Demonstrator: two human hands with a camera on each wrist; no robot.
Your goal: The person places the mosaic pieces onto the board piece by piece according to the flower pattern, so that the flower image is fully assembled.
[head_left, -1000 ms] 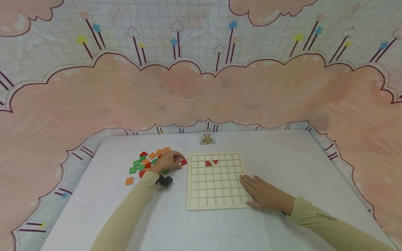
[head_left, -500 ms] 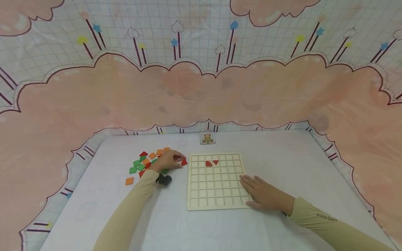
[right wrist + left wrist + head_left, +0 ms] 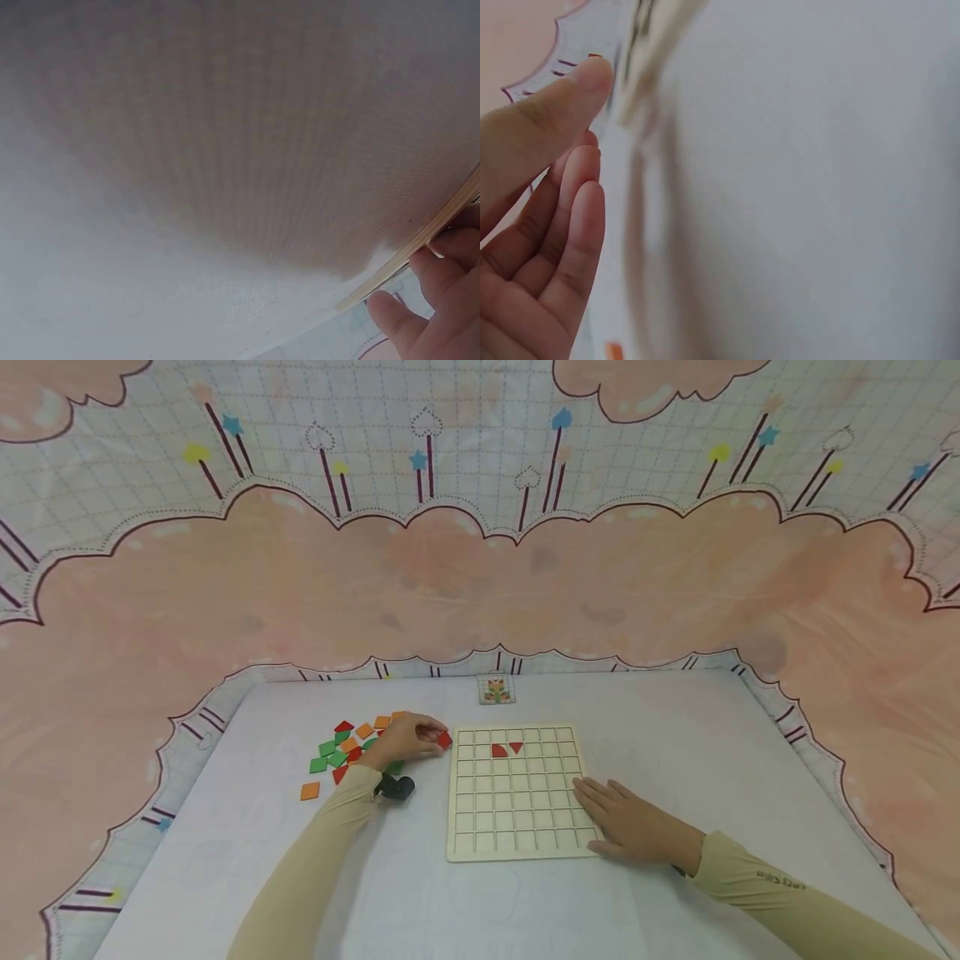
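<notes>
So a small red tile (image 3: 445,741) is pinched at the fingertips of the left hand (image 3: 407,739), held just off the near side of the pale gridded board (image 3: 502,820); in the left wrist view only a reddish sliver is seen past the thumb (image 3: 592,73), so the tile's exact shape can't be told. The right hand (image 3: 637,828) isn't closed around anything; its fingers are laid out pretty straight, with the tips rested on the board's edge nearest that hand. Two pieces are already seated in the grid, to the right of the left hand: a red quarter-circle tile (image 3: 498,751) and, right beside it, a red triangular tile (image 3: 516,747). Behind and left of the left hand, a loose pile of green, orange and red tiles (image 3: 337,758) is spread out, partly covered by that hand; a lone orange square tile (image 3: 310,791) is set a bit apart, nearer the forearm. A little pattern card (image 3: 497,689) is placed beyond both hands, past the board's far edge; a black device (image 3: 401,787) is worn at the left wrist.
</notes>
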